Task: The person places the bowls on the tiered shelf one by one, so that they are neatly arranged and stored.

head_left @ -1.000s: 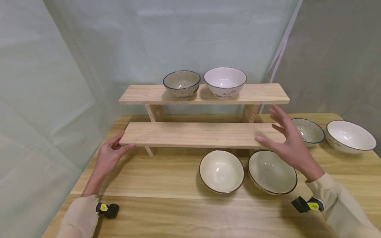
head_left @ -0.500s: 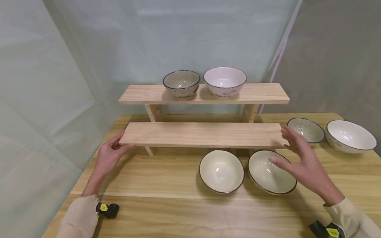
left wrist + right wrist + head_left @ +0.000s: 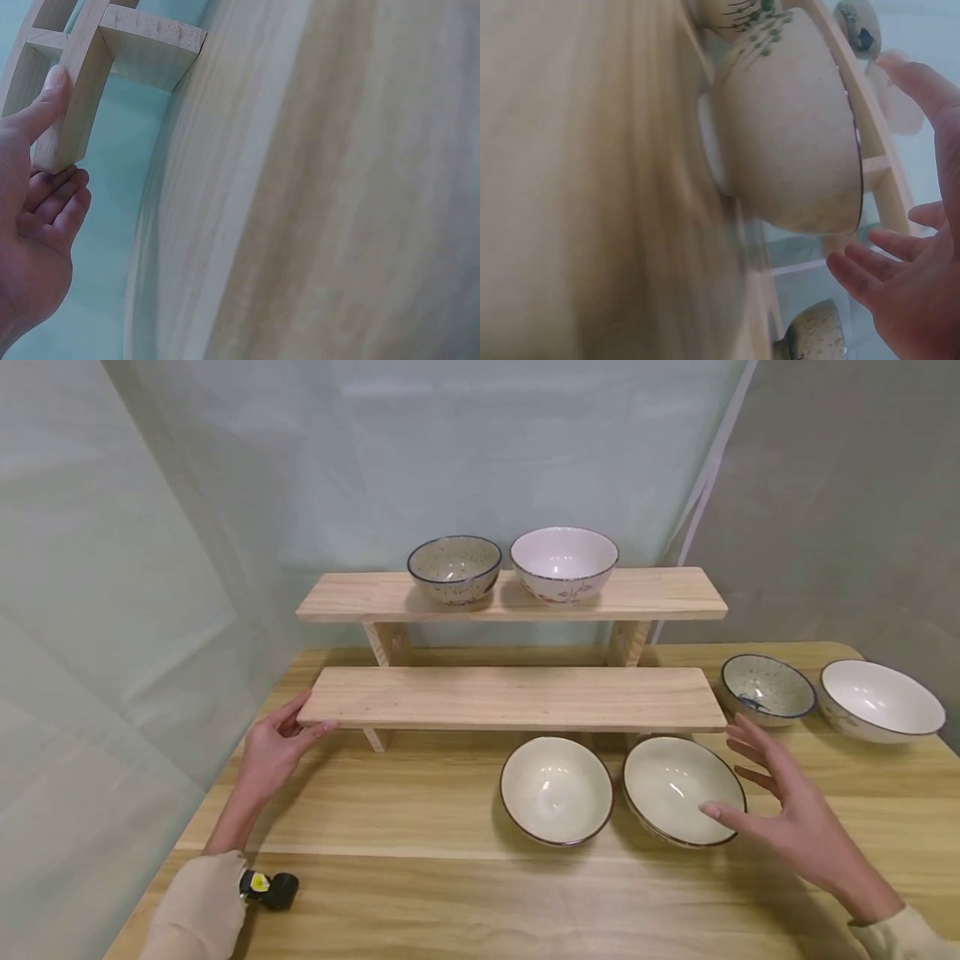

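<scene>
Wooden lower shelf [image 3: 512, 697] has its nine-o'clock end pinched by the left hand [image 3: 273, 752], thumb on top. The right hand [image 3: 791, 814], fingers spread wide and holding nothing, hovers at three o'clock of the cream bowl [image 3: 678, 787].

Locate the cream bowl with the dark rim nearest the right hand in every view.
Head: cream dark-rimmed bowl sits on the table, lower right of centre, beside the right hand.
Left wrist: not in view.
Right wrist: the bowl fills the upper centre, seen from the side.
Shared landmark: the lower wooden shelf board, a pale strip behind the bowl.
</scene>
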`<state>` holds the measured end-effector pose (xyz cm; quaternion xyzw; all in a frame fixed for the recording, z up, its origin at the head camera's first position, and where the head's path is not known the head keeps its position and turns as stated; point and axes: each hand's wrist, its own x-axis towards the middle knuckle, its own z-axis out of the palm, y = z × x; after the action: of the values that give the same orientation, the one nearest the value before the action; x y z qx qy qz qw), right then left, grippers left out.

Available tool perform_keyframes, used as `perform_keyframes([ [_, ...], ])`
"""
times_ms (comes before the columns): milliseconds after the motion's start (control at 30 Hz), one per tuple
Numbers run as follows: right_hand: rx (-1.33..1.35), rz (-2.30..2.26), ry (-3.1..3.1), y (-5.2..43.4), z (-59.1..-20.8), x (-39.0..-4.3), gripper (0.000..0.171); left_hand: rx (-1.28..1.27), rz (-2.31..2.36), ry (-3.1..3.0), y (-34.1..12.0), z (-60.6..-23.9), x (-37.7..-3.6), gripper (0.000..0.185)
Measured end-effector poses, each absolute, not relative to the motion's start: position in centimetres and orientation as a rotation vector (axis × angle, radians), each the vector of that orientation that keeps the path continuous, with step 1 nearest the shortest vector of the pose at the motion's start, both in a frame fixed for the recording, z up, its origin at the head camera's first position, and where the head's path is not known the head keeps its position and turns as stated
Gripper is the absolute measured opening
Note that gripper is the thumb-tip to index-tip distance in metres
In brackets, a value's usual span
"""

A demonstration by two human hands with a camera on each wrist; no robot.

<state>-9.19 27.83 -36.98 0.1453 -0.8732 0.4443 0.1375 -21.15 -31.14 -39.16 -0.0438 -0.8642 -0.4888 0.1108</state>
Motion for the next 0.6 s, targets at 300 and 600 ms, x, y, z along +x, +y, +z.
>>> perform_keyframes([
  [300, 0.43, 1.317, -2.517, 28.2, -38.5, -8.4, 0.112, -0.135, -1.417, -2.546, -31.1, -39.0, -21.1, 0.075],
  [600, 0.445, 1.337, -2.551, 28.3, -39.8, -8.0, 0.118, -0.135, -1.417, -2.552, -31.1, -38.9, -21.0, 0.075],
])
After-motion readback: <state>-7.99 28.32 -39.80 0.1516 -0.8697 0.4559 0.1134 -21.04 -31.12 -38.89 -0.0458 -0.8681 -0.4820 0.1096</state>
